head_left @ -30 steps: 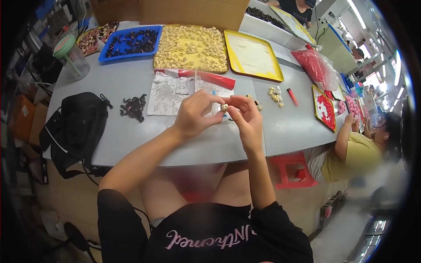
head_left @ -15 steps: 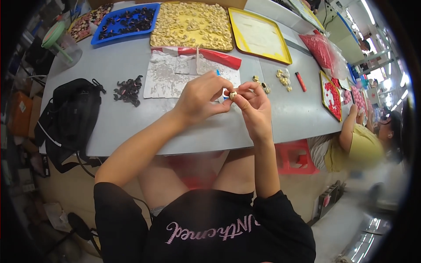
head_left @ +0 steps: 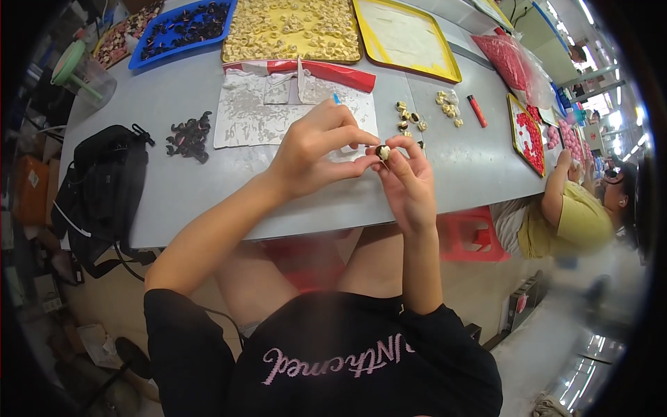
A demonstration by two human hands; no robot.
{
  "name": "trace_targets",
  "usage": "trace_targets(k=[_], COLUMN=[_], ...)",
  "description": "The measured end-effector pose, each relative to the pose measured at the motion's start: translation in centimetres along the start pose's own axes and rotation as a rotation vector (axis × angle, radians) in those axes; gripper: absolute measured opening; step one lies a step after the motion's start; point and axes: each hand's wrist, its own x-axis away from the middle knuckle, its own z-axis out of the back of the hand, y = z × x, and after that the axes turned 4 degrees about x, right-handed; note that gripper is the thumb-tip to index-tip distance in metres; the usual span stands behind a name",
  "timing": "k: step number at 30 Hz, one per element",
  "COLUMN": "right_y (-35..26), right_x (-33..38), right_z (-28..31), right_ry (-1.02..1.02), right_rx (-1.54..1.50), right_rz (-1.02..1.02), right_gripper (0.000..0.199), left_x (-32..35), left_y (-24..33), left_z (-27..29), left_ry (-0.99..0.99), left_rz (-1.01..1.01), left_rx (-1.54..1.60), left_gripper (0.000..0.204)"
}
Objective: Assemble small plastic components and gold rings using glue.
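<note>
A small cream-and-black piece is held up over the near part of the table, between both hands. My right hand pinches it between thumb and fingers. From the other side, the thumb and forefinger of my left hand close at its dark edge. Behind the left hand lies a white sheet with grey smears and a red strip along its far edge; a blue tip sticks up there. Several cream-and-black pieces lie beyond the right hand, with plain cream pieces farther right.
Curved black pieces lie left of the sheet, near a black bag. Behind are a blue tray, a tray of cream pieces and a yellow-rimmed tray. A red marker-like stick lies right. Another person sits far right.
Both hands have shifted slightly right with the small piece, which now shows more of its cream and black faces. The left fingers have spread a little. The view has shifted slightly.
</note>
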Motion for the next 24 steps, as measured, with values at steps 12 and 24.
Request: trace_targets(k=[12, 24], right_y=[0.3, -11.0], right_x=[-0.4, 3.7], right_z=[-1.7, -7.6], right_ry=[-0.015, -0.900], right_rx=[0.055, -0.571], right_rz=[0.011, 0.211], right_gripper=[0.018, 0.012], left_x=[0.4, 0.0], left_y=[-0.4, -1.2], left_z=[0.0, 1.0], left_ry=[0.025, -0.047], left_rz=[0.067, 0.093], left_rx=[0.039, -0.078], left_gripper=[0.030, 0.023])
